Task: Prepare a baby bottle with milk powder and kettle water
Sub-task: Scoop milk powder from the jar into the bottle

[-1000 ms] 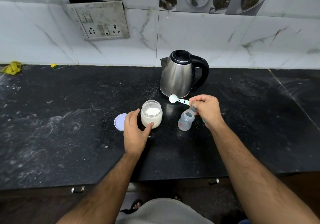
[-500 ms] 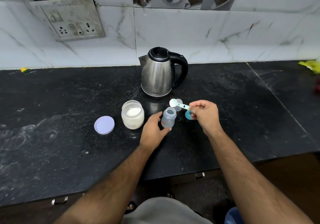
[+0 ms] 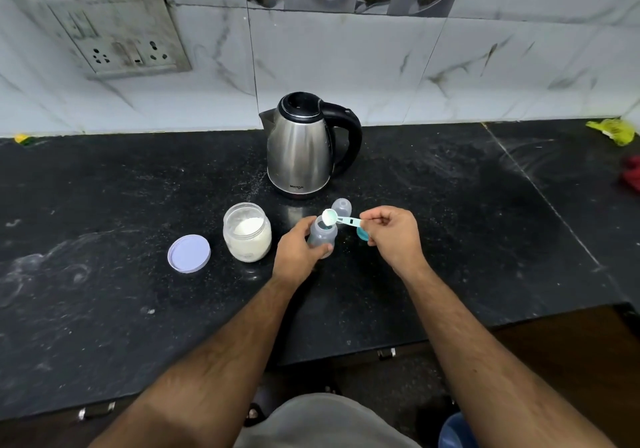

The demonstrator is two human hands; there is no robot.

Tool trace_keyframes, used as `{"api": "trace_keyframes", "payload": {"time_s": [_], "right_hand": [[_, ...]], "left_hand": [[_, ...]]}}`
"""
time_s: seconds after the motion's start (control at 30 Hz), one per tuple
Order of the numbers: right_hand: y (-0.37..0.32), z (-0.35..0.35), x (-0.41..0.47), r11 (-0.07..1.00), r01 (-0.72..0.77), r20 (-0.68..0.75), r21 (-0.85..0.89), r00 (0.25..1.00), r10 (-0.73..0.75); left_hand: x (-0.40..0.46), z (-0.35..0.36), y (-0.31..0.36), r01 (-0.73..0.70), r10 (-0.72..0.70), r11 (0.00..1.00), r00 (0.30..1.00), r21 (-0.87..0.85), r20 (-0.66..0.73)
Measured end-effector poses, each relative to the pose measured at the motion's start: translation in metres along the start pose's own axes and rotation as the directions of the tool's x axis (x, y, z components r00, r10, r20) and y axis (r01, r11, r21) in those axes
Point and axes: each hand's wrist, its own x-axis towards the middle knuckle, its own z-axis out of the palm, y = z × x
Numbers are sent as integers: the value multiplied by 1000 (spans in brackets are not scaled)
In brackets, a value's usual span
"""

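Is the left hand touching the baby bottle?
Touching. The head view shows the left hand wrapped around the baby bottle, fingers behind it and thumb across its front, low on the body.

Open bottle [image 3: 322, 236] upright, powder-filled scoop [image 3: 329, 216] above

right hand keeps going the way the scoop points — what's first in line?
The baby bottle: the right hand aims the scoop leftward, its bowl already over the bottle's mouth. Beyond that the left hand; depth unclear.
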Motion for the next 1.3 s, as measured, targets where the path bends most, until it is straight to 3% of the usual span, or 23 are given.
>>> {"api": "trace_keyframes", "payload": {"time_s": [0.3,0.43,0.57,0.73,1.3], "right_hand": [[6,2,-2,937,233,-8,-258,970,-244],[8,1,-4,798,444,64,-408,885,-460],[13,0,-7,653,561,133,-510,801,-584],[13,0,-7,574,616,127,-540,733,-668],[12,-1,-6,437,674,145,-595,625,-767]], "left_hand": [[7,-4,1,-17,16,999,999,36,30],[9,-4,2,-20,18,998,999,56,37],[8,-5,4,-26,23,998,999,65,46],[8,-7,8,-18,15,998,998,53,53],[9,-9,13,0,-2,999,998,46,55]]}}
